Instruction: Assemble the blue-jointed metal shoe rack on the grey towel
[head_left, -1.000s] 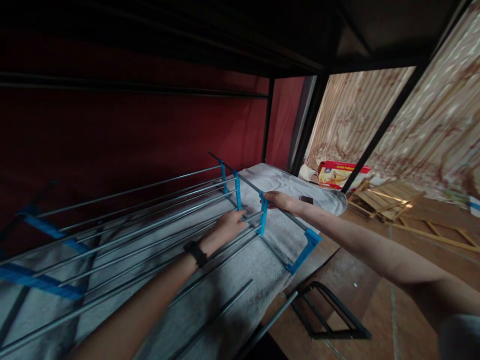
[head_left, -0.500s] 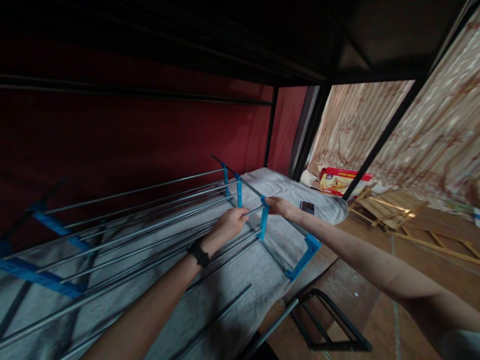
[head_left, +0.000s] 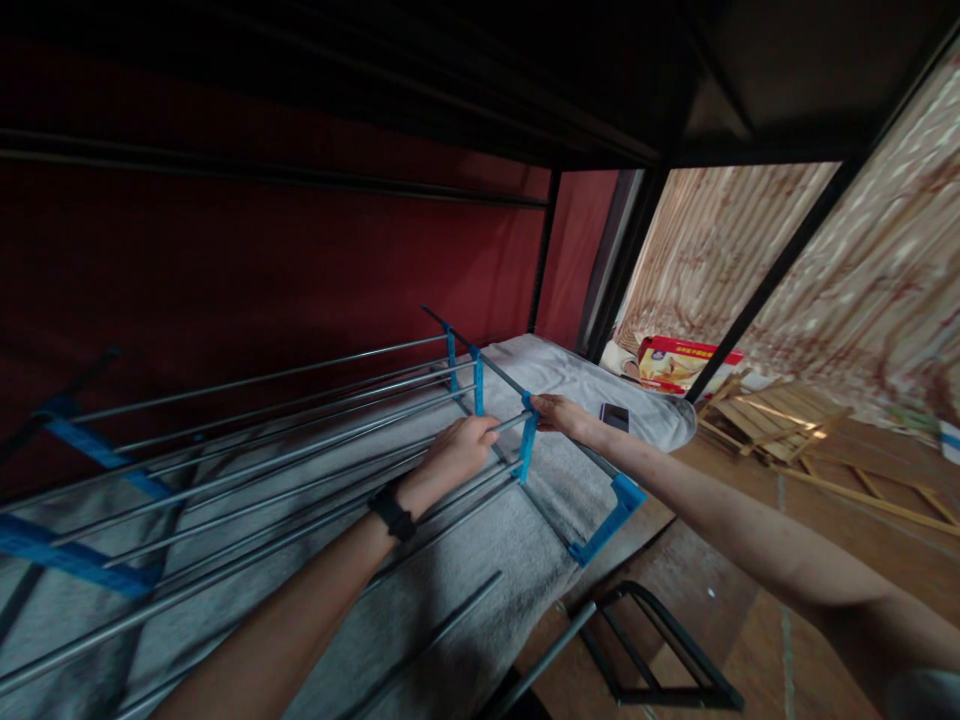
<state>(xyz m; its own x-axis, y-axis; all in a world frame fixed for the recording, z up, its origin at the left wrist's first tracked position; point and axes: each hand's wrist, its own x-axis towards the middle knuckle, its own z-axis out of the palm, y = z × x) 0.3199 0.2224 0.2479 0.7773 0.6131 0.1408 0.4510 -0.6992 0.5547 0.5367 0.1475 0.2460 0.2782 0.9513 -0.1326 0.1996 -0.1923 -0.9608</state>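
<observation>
A rack of metal tubes with blue plastic connectors lies on its side across a bed. My left hand (head_left: 459, 450), with a dark watch on its wrist, is closed around one metal tube (head_left: 514, 421) close to its right end. That end meets a blue connector (head_left: 529, 445), where the fingers of my right hand (head_left: 556, 412) are wrapped at the upper corner beside the dark side pole (head_left: 504, 376). The right fingertips are partly hidden behind the connector. Another blue connector (head_left: 611, 520) sits at the near end of the side pole. Further blue connectors (head_left: 105, 455) hold the tubes' left ends.
A grey blanket (head_left: 450, 640) covers the bed, with a loose tube (head_left: 442, 630) and a phone (head_left: 615, 416) on it. A black frame (head_left: 652, 650) and wooden slats (head_left: 780, 420) lie on the floor. Black bunk posts (head_left: 772, 285) and the bunk above enclose the space.
Both hands keep their holds at the same joint. The rack's left end appears shifted slightly left; the right end has barely moved.
</observation>
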